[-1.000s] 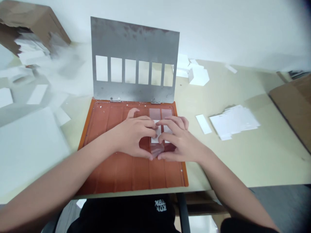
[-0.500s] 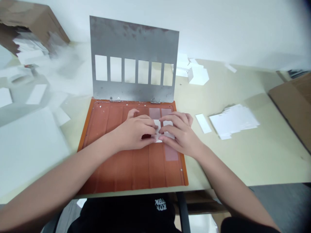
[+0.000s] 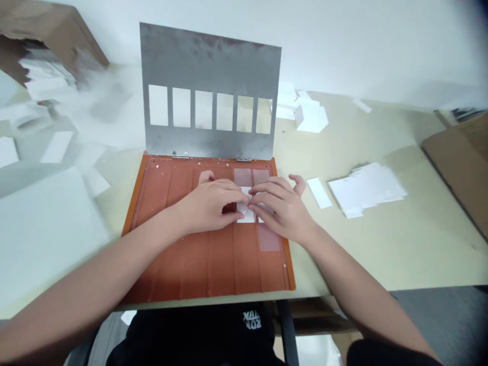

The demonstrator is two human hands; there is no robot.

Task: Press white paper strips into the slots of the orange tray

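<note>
A small white card [image 3: 247, 217] lies on the orange hinged board [image 3: 190, 264], over a right-hand column. My left hand [image 3: 213, 203] reaches in from the left, its thumb and forefinger apart and their tips touching the card. From the right, my right hand [image 3: 284, 208] has thumb and forefinger pinched together at the card's right edge. Another white piece shows partly beneath my right hand. Behind the hands stands the grey metal flap [image 3: 209, 61], upright on its hinges, with a row of rectangular cut-outs. Pale translucent rectangles [image 3: 269, 238] sit on the board around the cards.
To the right lie a single white strip [image 3: 319, 193] and a fanned stack of white cards [image 3: 366, 189]. More white pieces [image 3: 310, 117] are behind the flap. A large white sheet [image 3: 46, 229] and a cardboard box [image 3: 57, 25] are at left; another box [image 3: 461, 173] is at right.
My left thumb and my right fingers have shifted slightly upward, uncovering more of the card's lower part. My right little finger now sticks out. The board and flap look the same.
</note>
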